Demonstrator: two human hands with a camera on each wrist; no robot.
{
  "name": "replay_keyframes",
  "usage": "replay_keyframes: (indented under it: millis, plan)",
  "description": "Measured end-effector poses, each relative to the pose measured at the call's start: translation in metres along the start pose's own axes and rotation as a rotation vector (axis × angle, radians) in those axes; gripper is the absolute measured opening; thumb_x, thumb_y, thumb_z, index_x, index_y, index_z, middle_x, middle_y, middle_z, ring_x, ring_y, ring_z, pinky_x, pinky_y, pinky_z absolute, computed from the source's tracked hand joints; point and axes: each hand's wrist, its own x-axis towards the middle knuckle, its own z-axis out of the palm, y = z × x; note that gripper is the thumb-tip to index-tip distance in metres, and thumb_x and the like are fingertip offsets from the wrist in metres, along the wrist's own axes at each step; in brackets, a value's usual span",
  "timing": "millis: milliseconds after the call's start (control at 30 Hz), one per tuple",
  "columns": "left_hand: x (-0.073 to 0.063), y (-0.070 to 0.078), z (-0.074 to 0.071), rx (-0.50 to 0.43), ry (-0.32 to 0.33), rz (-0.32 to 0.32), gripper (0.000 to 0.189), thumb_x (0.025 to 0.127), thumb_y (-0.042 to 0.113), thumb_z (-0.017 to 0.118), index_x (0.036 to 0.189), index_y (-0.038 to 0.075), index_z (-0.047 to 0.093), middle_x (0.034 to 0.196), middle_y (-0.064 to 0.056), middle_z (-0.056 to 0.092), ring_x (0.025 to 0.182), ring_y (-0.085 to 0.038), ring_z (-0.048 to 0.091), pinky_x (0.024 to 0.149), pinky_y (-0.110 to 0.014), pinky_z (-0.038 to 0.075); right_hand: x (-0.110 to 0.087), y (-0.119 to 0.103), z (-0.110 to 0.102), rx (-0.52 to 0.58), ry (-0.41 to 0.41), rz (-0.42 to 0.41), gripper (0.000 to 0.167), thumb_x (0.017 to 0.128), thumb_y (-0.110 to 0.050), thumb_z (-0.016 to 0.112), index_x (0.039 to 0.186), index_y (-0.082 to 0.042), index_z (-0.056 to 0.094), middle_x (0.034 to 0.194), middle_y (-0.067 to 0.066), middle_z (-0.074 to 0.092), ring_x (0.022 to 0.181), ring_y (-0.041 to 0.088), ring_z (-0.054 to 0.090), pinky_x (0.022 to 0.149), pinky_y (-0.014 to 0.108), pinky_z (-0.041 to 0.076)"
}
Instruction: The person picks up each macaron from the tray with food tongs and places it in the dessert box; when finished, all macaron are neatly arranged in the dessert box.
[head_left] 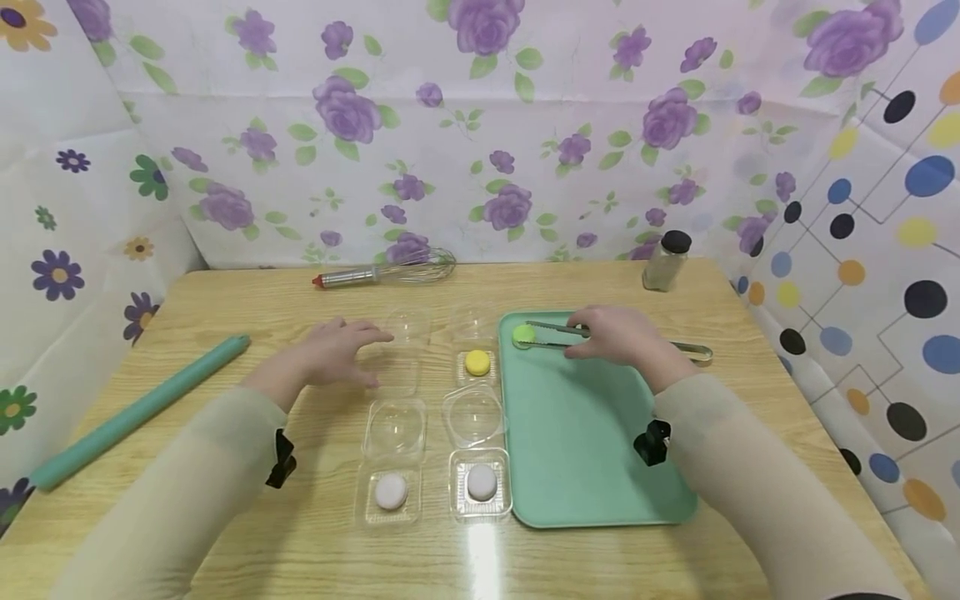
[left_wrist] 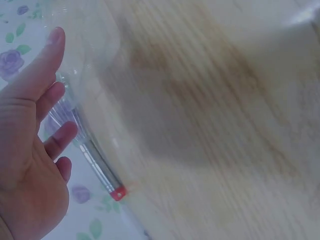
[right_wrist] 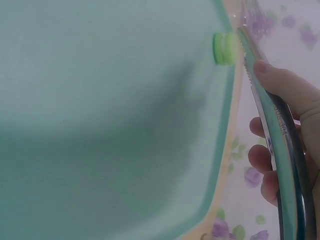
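Observation:
My right hand (head_left: pixel 618 337) grips metal tongs (right_wrist: pixel 282 135) over the far end of the green tray (head_left: pixel 592 433). The tong tips lie on either side of a green macaron (head_left: pixel 524 335) in the tray's far left corner; whether they pinch it I cannot tell. My left hand (head_left: pixel 333 354) holds nothing, its fingers extended beside an open transparent plastic box (head_left: pixel 397 377). Right of that, a yellow macaron (head_left: pixel 477 362) sits in another open box. Two pale macarons, one on the left (head_left: pixel 391 491) and one on the right (head_left: pixel 482 482), sit in the nearer open boxes.
A whisk (head_left: pixel 382 272) with a red-tipped handle lies along the back of the table. A green rolled-up mat or tube (head_left: pixel 142 412) lies at the left. A black-lidded glass jar (head_left: pixel 666 261) stands at the back right. Patterned cloth walls (head_left: pixel 285 83) enclose the table.

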Motion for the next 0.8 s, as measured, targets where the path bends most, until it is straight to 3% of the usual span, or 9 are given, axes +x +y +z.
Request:
replay_keyframes:
  millis: [500,800]
  plan:
    - [0.004,0.001,0.009,0.060,-0.003,-0.009,0.076,0.078,0.042,0.074,0.141,0.015,0.043,0.144,-0.015,0.038,0.126,-0.049,0.030,0.098,-0.068,0.019,0.005,0.000,0.008,0.012,-0.006,0.047,0.052,0.080,-0.045,0.070,0.121,-0.014,0.063,0.121,0.009,0.061,0.108,0.030,0.056,0.087,0.050,0.044]
    - [0.006,0.000,0.013,0.039,0.009,-0.014,0.077,0.079,0.042,0.072,0.143,0.015,0.040,0.144,-0.015,0.037,0.126,-0.051,0.028,0.097,-0.068,0.019,0.011,0.000,0.016,-0.006,0.007,0.043,0.049,0.080,-0.047,0.069,0.118,-0.016,0.065,0.114,0.005,0.064,0.099,0.026,0.060,0.080,0.047,0.047]
